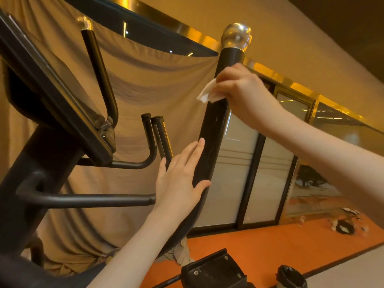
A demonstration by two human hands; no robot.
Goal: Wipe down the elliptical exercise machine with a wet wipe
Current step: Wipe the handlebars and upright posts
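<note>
The right hand [245, 91] is curled around a white wet wipe [208, 92] and holds it wrapped against the upper part of the black handlebar [212, 129] of the elliptical machine, just below the shiny silver knob [236, 37] that caps the bar. Part of the wipe sticks out to the left of the fingers, crumpled and folded. The left hand [180, 175] is lower down on the same bar, fingers straight and flat, with the fingertips lying along the bar's left side and the thumb reaching across its front; it steadies the bar rather than gripping it. To the left stands the machine's console [62, 96], tilted and seen from its edge, with a second handlebar [99, 69] rising behind it, also topped by a shiny cap. Two short black grips [158, 136] stand between the console and the left hand. A beige curtain [145, 80] hangs behind the machine. To the right are frosted glass panels [268, 175] in dark frames, and below them an orange floor [270, 246]. A small bin with a black liner [291, 276] stands at the bottom right, near a black pedal [214, 269].
</note>
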